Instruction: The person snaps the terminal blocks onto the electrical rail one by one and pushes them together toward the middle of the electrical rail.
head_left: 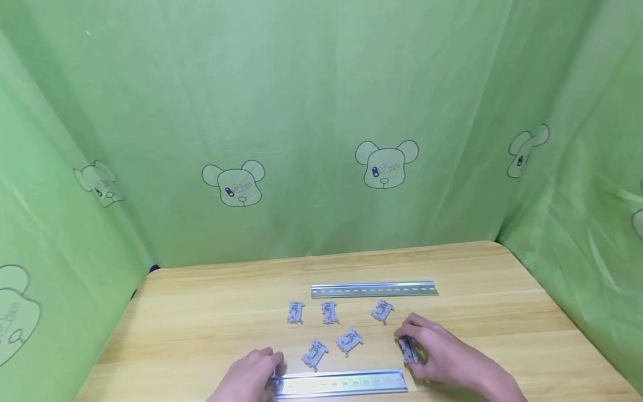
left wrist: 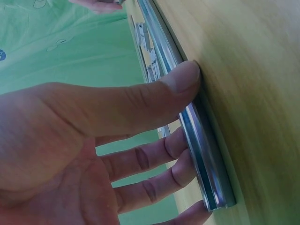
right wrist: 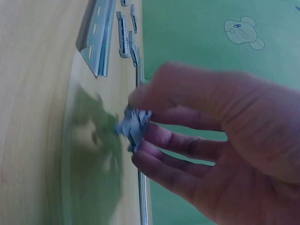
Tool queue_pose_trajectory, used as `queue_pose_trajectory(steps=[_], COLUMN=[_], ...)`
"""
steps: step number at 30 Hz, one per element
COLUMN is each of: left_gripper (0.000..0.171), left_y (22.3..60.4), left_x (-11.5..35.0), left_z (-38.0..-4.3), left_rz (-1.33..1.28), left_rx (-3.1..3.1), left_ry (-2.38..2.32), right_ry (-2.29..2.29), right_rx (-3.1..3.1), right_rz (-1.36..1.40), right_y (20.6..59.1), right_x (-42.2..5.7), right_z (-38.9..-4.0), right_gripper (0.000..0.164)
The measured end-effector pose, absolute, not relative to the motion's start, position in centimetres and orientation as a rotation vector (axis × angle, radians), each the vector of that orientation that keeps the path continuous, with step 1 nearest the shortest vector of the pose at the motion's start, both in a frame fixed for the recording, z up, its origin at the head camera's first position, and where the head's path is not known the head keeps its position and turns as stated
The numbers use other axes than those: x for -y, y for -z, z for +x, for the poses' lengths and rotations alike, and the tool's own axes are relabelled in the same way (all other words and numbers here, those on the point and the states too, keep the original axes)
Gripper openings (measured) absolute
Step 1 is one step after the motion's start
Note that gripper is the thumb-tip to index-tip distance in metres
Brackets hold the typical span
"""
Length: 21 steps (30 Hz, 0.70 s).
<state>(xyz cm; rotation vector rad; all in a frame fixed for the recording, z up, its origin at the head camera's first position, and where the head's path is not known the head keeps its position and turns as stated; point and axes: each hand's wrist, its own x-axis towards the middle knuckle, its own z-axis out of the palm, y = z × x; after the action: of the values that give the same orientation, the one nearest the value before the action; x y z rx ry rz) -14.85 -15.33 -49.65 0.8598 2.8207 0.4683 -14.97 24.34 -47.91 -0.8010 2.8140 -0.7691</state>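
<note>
My left hand [head_left: 253, 373] holds the left end of the near slotted metal DIN rail [head_left: 346, 384], which lies along the front of the table. In the left wrist view, the thumb presses one long edge of the rail [left wrist: 199, 140] while the fingers curl against the other. To the right of that rail, my right hand [head_left: 444, 356] pinches a small grey terminal block [head_left: 408, 350] between thumb and fingertips. Seen from the right wrist, this terminal block [right wrist: 136, 125] is close over the table, its shadow falling beside it.
Several loose grey terminal blocks [head_left: 315, 354] lie flat between the two rails. A second slotted DIN rail [head_left: 374, 290] lies farther back on the wooden table [head_left: 211, 312]. Green fabric [head_left: 311, 111] with printed bear heads hangs behind the table and along both sides.
</note>
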Motion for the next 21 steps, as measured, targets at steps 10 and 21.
queue_pose_trajectory(steps=[10, 21], left_gripper=[0.043, 0.042], left_y=[49.47, 49.37], left_x=[15.64, 15.57], left_z=[-14.50, -14.36], left_rz=[0.863, 0.828], left_rx=[-2.810, -2.824], left_ry=[-0.474, -0.457], right_ry=[0.890, 0.996], right_rx=[-2.736, -2.541], right_rz=[-0.971, -0.927], right_y=[48.46, 48.01], right_x=[-25.24, -24.87], right_z=[-14.26, -14.02], right_gripper=[0.045, 0.052])
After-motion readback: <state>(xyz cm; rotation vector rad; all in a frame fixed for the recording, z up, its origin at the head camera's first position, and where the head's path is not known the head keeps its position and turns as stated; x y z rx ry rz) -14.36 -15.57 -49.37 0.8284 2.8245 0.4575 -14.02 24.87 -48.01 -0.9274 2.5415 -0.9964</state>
